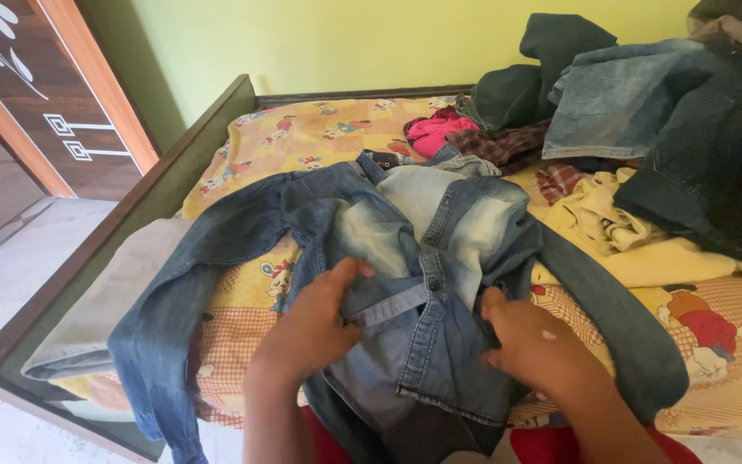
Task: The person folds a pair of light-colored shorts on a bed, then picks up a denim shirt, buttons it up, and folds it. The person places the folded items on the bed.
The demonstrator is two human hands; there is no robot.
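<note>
Denim shirt (422, 283) spread on bed (302, 137), near edge. Left hand (319, 322) pinches its front panel, right hand (530, 339) grips fabric by the placket. Risk: left sleeve hangs over the edge and may drag the shirt off.

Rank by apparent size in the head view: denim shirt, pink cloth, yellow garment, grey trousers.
1. denim shirt, nearest the camera, so partly inflated
2. yellow garment and grey trousers: too close to rank, both partly hidden
3. pink cloth, mostly buried
</note>
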